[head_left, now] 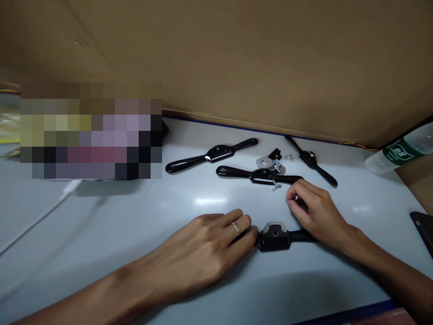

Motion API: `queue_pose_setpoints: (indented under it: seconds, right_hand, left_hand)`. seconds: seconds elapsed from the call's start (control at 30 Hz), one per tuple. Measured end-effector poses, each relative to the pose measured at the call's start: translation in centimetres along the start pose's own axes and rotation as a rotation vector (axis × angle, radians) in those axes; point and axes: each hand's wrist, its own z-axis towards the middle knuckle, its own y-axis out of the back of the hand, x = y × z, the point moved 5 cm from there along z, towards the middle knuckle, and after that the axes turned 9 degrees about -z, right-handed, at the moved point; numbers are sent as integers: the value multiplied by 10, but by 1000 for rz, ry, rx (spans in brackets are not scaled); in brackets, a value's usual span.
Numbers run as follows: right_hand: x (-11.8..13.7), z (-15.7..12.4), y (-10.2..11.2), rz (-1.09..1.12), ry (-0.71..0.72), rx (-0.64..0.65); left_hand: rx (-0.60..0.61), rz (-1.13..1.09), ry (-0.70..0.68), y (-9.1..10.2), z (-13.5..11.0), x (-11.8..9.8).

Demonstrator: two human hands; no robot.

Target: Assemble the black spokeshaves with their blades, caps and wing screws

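Observation:
A black spokeshave (273, 240) lies in front of me with a silver blade and black cap plate on its body; a round hole shows in the plate. My left hand (216, 246), with a ring on one finger, is closed over its left handle and hides it. My right hand (313, 205) is above the right handle, thumb and finger pinched together; what they hold, if anything, is hidden. Just beyond those fingertips is the right handle of a second spokeshave (237, 172). A small silver wing screw (276, 186) lies against that tool's body.
Farther back are another spokeshave (186, 163) and a smaller one (320, 174) at right. Between them lie loose blades (264, 162), a black cap plate (276, 154) and a screw (288, 156). A bottle (399, 151) leans at right; a white cable (37, 228) runs at left.

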Motion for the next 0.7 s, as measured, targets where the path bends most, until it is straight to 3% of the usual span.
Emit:
queue_pose_setpoints:
  seconds: [0.27,0.5,0.7]
  right_hand:
    - [-8,-3,9,18,-142,125]
    - [-13,-8,14,-180,-163,211]
    - [-18,-7,13,-171,-163,245]
  left_hand:
    - [-7,0,8,0,1,1]
    - [-5,0,6,3,2,0]
    - [-2,-5,7,2,3,0]
